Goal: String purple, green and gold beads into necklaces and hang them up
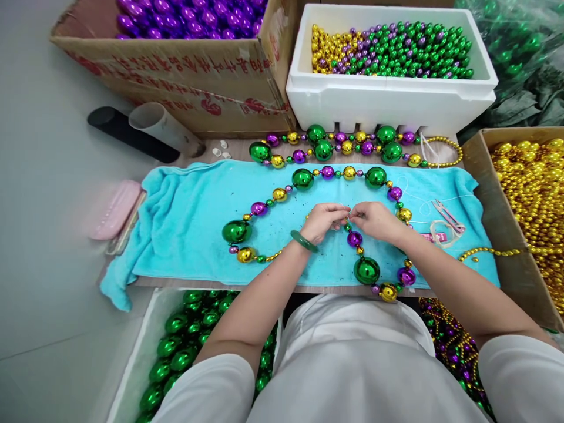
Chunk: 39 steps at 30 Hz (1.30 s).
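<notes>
A bead necklace (304,178) of green, purple and gold balls lies in a loop on a turquoise towel (194,217). My left hand (323,220), with a green bangle at the wrist, and my right hand (373,219) meet at the middle of the towel. Both pinch the thin string ends of the necklace between closed fingertips, just above a purple bead (354,238) and a large green ball (366,270).
A second beaded strand (335,145) lies behind the towel. A white foam box (388,100) of mixed beads and a cardboard box (198,82) of purple balls stand at the back. Gold beads fill a box (529,194) right; green balls (180,341) lie lower left. Small snips (447,215) rest on the towel.
</notes>
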Each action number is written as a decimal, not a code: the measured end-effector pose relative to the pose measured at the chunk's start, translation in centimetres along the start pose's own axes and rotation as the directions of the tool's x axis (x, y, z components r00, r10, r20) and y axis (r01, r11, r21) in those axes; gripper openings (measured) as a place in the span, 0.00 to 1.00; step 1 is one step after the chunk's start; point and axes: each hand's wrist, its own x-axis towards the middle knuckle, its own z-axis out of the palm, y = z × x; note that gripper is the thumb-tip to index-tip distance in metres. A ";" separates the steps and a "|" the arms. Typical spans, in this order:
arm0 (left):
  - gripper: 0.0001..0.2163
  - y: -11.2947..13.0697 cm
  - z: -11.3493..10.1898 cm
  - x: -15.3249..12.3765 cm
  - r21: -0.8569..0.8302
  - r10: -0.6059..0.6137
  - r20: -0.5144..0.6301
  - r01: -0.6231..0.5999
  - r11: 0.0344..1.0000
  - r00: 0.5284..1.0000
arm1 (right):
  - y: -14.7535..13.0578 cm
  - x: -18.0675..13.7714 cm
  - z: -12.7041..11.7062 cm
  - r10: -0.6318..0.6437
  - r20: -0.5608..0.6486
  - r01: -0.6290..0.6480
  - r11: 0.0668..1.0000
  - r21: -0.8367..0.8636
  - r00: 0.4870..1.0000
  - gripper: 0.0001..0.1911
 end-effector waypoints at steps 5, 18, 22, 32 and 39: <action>0.09 -0.3 -0.5 -0.2 0.533 0.367 0.074 -0.348 0.771 0.927 | 0.3 0.4 -0.3 0.084 0.043 -0.085 0.996 0.012 0.996 0.11; 0.17 -2.3 -1.7 0.5 0.781 0.725 0.427 -0.624 0.005 0.540 | 1.1 3.6 0.1 0.181 0.332 -0.370 0.613 0.698 0.926 0.06; 0.16 -2.6 -1.7 0.8 0.792 0.793 0.358 -0.610 0.022 0.493 | 1.2 3.4 -0.4 0.169 0.318 -0.349 0.644 0.681 0.933 0.04; 0.10 -2.3 -2.7 -0.4 0.881 0.662 0.305 -0.467 0.077 0.684 | 2.5 1.7 -2.5 0.353 0.164 -0.387 0.879 0.278 0.921 0.04; 0.09 -2.1 -4.9 -1.6 0.933 0.643 0.228 -0.353 0.071 0.732 | 5.1 0.5 -3.7 0.392 -0.036 -0.393 0.909 -0.138 0.919 0.08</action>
